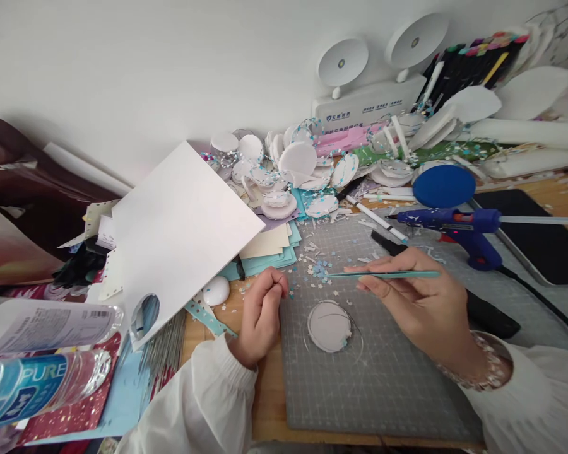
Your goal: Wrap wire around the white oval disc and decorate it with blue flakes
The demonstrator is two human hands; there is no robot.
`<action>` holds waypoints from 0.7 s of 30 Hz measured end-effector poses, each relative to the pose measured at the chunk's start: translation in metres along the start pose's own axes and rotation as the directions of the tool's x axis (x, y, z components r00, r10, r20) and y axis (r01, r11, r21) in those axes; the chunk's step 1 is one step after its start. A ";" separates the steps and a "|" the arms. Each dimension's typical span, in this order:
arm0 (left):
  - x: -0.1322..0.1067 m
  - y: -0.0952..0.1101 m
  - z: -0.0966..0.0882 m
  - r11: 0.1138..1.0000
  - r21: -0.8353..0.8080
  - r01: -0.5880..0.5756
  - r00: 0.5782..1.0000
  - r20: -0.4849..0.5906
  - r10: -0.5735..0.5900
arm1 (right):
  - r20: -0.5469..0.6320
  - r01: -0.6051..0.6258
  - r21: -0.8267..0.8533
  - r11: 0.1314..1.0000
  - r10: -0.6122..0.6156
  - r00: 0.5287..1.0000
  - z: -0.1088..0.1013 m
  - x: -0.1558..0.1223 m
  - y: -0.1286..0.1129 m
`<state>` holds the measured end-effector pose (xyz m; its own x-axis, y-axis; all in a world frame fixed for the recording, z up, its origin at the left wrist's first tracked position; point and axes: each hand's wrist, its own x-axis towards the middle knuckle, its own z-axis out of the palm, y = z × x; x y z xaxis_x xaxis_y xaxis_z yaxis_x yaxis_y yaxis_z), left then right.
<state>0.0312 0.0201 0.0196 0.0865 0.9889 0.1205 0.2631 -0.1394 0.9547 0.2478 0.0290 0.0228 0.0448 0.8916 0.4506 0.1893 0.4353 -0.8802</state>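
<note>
My right hand (423, 299) pinches thin teal tweezers (383, 275), whose tip reaches left to a scatter of tiny blue and white paper bits (318, 270) on the grey cutting mat (373, 378). My left hand (260, 312) rests curled in a loose fist at the mat's left edge; nothing shows in it. A white round disc (330, 326) with a thin clear ring around it lies on the mat between the two hands.
A blue glue gun (459, 227) stands at the mat's right, its cord trailing. A white sheet with a round hole (180, 233) leans at left. Piles of white discs (288, 167), coloured papers, markers (473, 60), a black tablet (534, 233) and a water bottle (33, 384) crowd the desk.
</note>
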 end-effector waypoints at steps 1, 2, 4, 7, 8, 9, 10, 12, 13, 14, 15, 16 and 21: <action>0.000 0.000 0.000 1.000 -0.015 0.012 1.000 -0.011 -0.013 | -0.003 0.054 -0.012 0.998 -0.054 0.999 0.000 0.000 -0.001; 0.000 0.000 0.000 0.999 -0.036 0.020 1.000 -0.019 -0.021 | -0.003 0.116 -0.025 0.993 -0.116 0.993 0.000 0.000 -0.003; 0.000 0.000 0.000 0.996 -0.084 0.021 0.999 -0.026 -0.024 | 0.043 0.260 -0.065 0.963 -0.258 0.965 -0.003 0.000 -0.010; -0.001 0.000 -0.002 0.994 -0.111 -0.007 1.000 0.005 0.008 | 0.298 0.515 -0.167 0.841 -0.455 0.839 -0.007 -0.002 -0.024; -0.002 0.000 -0.004 0.994 -0.108 -0.018 0.999 0.036 0.022 | 0.377 0.599 -0.184 0.780 -0.506 0.776 -0.009 -0.004 -0.028; -0.003 0.000 -0.005 0.993 -0.113 -0.035 0.996 0.077 0.044 | 0.434 0.667 -0.193 0.720 -0.547 0.716 -0.009 -0.006 -0.032; -0.003 0.000 -0.007 0.990 -0.132 -0.055 0.989 0.132 0.072 | 0.468 0.717 -0.203 0.667 -0.577 0.669 -0.009 -0.008 -0.035; -0.005 0.003 -0.010 0.974 -0.209 -0.085 0.959 0.247 0.136 | 0.498 0.779 -0.223 0.586 -0.619 0.608 -0.005 -0.013 -0.040; -0.006 0.005 -0.011 0.963 -0.255 -0.089 0.941 0.297 0.165 | 0.516 0.804 -0.230 0.548 -0.632 0.578 -0.003 -0.015 -0.041; -0.007 0.008 -0.012 0.953 -0.293 -0.078 0.924 0.337 0.179 | 0.531 0.829 -0.233 0.509 -0.647 0.547 0.001 -0.017 -0.041; -0.008 0.010 -0.011 0.946 -0.320 -0.049 0.915 0.364 0.170 | 0.542 0.857 -0.225 0.463 -0.672 0.505 0.005 -0.017 -0.041; -0.009 0.012 -0.011 0.942 -0.337 -0.004 0.913 0.384 0.141 | 0.546 0.885 -0.212 0.416 -0.701 0.460 0.009 -0.017 -0.041; -0.013 0.012 -0.005 0.889 -0.412 0.198 0.926 0.377 -0.032 | 0.544 0.880 -0.195 0.434 -0.699 0.465 0.024 -0.016 -0.042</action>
<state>0.0283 0.0056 0.0308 0.4337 0.9008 -0.0210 -0.1453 0.0929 0.9850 0.2157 -0.0006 0.0495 -0.6447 0.1782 0.7433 0.3129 0.9488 0.0439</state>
